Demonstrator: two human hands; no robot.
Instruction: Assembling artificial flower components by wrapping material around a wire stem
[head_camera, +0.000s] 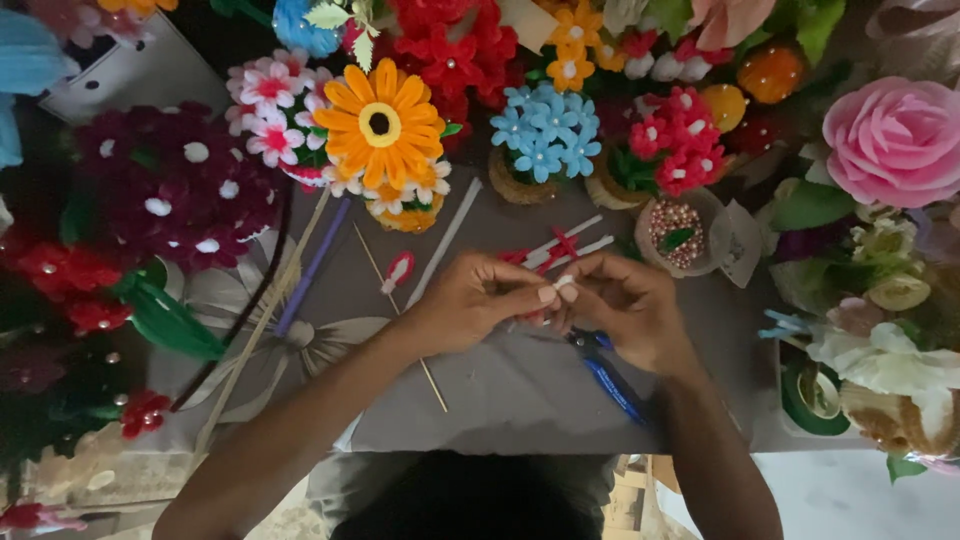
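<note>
We're looking down on a grey cloth-covered table (520, 390) ringed with handmade flowers, and both hands meet at its middle. Beyond the grip, toward the far edge, stands the big orange daisy-shaped flower with a dark centre (380, 122), and to the right of it the cluster of small blue flowers in a woven brown pot (540, 132). Far out to the right of the grip sits the large pink rose (895, 140).

Now the hands. The left hand (470, 300) comes in from the left, fingers curled, thumb and forefinger pinched shut on the small white-tipped piece (565, 283). The right hand (625, 305) meets it from the right, its fingertips closed on the same piece, so both hands grip it at one spot. The piece is tiny and mostly hidden by fingertips; we cannot tell its long axis or which way it points.

Just under the right hand, toward the person, lies the blue-handled tool (610, 380), its handle running down and to the right away from the grip. Just beyond the grip lie white sticks with red bits (565, 245), slanting up to the right. Left of the grip, a thin wooden skewer (400, 315) slants across the cloth, beside a small red-and-white petal (398, 270).
</note>
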